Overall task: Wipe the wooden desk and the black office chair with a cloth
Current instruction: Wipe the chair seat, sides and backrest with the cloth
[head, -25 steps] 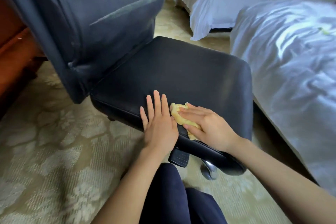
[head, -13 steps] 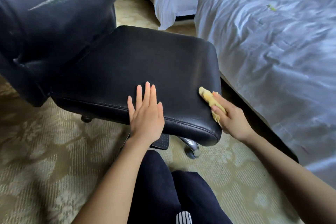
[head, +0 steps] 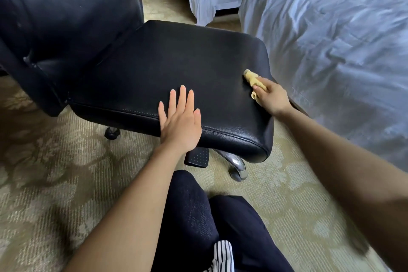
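Since a second ago I am carrying the cloth, bunched in my right hand, from the chair seat's near edge along its right side; my left hand is lying flat, bracing the near edge. Backrest and desk seem left.

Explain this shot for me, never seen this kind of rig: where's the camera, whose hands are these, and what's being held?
No machine here: a person wears one wide-angle camera on the head, looking forward and down at their own arms. The left hand lies flat and open on the near edge of the black office chair, apparently steadying the seat. The right hand grips a yellow cloth pressed against the seat near its right edge, by the white bed. The dark shapes at the bottom are the person's knees, above a patterned carpet. No desk is in view.
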Demonstrator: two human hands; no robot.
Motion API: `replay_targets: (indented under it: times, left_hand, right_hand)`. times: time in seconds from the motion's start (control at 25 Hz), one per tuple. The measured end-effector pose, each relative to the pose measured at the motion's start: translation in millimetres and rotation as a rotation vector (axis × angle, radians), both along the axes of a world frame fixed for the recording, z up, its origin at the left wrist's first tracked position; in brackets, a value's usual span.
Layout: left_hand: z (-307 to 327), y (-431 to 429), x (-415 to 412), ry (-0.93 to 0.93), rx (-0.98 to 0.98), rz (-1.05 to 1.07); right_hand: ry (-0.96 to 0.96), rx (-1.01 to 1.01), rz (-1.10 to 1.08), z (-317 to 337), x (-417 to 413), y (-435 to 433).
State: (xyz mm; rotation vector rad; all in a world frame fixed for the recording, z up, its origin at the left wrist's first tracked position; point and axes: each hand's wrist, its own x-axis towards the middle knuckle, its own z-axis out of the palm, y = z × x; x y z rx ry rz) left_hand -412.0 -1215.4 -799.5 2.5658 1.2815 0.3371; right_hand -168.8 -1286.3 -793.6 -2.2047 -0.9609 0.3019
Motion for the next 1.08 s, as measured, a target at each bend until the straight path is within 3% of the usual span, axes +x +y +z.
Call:
replay_targets:
  times: [0.32,0.6,0.8,0.96,1.08]
  left_hand:
    - [4.8,26.7,-25.4,0.094,-0.067,-0.084]
    - [19.3,40.0,-61.4,0.127,-0.160,-0.035]
    - [49.8,45.4,-73.1,-0.100,-0.306,0.094]
    - [68.2,41.2,-80.0,-0.105,-0.284,0.159]
    - [64.9,33.9,-87.9,-0.144,-0.360,0.201]
  right_hand:
    - [-0.215,0.152,0.533,5.6,-107.7,-65.4]
    - [-0.662,0.028,0.970,17.3,-155.4,-50.4]
    - [-0.787,-0.095,1.047,36.3,-200.9,21.9]
    - [-0.707,-0.241,0.932,41.4,-235.1,62.6]
    - [-0.830,-0.195,0.926,33.0,-245.9,50.9]
